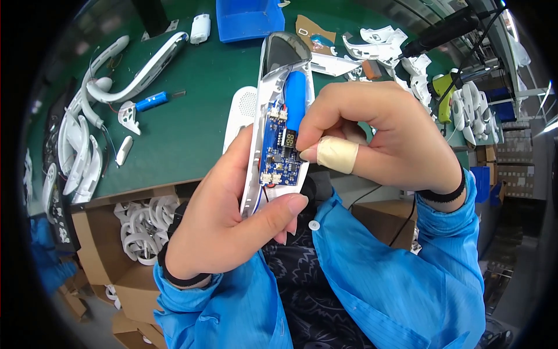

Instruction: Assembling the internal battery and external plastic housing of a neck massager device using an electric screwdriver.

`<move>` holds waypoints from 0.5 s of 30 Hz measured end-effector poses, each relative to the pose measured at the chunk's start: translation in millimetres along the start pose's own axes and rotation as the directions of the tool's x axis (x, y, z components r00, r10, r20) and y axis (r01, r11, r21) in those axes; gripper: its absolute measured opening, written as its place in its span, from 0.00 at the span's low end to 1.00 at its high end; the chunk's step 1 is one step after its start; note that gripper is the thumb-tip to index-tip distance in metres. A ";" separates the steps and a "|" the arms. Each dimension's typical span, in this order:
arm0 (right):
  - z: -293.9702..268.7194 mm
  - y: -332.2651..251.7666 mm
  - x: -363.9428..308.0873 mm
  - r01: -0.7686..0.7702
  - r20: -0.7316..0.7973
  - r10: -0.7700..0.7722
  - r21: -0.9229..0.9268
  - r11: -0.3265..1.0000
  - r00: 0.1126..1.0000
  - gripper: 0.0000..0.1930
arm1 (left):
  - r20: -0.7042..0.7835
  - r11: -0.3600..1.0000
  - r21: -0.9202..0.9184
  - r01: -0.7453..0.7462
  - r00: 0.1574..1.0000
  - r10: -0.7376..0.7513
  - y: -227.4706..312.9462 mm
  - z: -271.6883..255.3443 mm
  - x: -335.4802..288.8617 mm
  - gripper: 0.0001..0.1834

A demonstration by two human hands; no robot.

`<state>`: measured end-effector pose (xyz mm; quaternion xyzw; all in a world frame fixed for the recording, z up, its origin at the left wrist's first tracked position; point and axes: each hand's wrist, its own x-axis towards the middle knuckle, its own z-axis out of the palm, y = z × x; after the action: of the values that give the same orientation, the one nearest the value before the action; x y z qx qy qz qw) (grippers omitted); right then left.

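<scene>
My left hand (pixel 224 224) is wrapped round the lower part of a long white plastic housing (pixel 251 174), palm below and thumb across its near end. Inside lies a blue circuit board (pixel 274 160) with white connectors and a small digit display. A blue cylindrical battery (pixel 296 96) sits beyond the board, and a dark glossy panel (pixel 285 55) covers the far end. My right hand (pixel 378 131) pinches the board's right edge beside the display with thumb and forefinger. Beige tape (pixel 338 155) is wound round that thumb. Thin wires come out under the board's near end.
On the green bench (pixel 192 145) lie curved white shells (pixel 136 75) and a loose blue battery (pixel 152 101) at left. A blue bin (pixel 250 23) stands at the back. White parts (pixel 378 43) and a green power tool (pixel 444 96) are at right. Cardboard boxes (pixel 93 244) sit below.
</scene>
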<state>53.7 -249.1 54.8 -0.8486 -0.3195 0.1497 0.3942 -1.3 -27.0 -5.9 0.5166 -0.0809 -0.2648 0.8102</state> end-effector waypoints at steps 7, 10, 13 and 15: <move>20.3 13.9 0.2 -0.023 -0.182 0.138 0.525 0.851 0.974 0.11 | -0.015 0.996 -0.077 -0.047 0.999 0.046 -8.8 -6.8 -13.5 0.38; 35.4 17.6 -0.3 -0.098 -0.187 0.257 0.597 0.796 0.948 0.13 | -0.001 0.992 -0.089 -0.093 0.996 0.094 -14.0 -9.9 -18.7 0.41; 43.7 13.9 2.1 -0.148 -0.119 0.321 0.704 0.694 0.940 0.15 | -0.020 0.987 -0.076 -0.140 0.990 0.139 -14.1 -1.7 -21.5 0.39; 51.7 13.7 3.1 -0.089 -0.107 0.282 0.792 0.604 0.953 0.16 | -0.225 0.991 -0.079 -0.108 0.970 0.087 -7.7 6.9 -21.2 0.37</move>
<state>35.7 -224.1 11.0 -0.6334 -0.0865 0.2180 0.7374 -24.7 -24.1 -6.6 0.5008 -0.0033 -0.1689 0.8489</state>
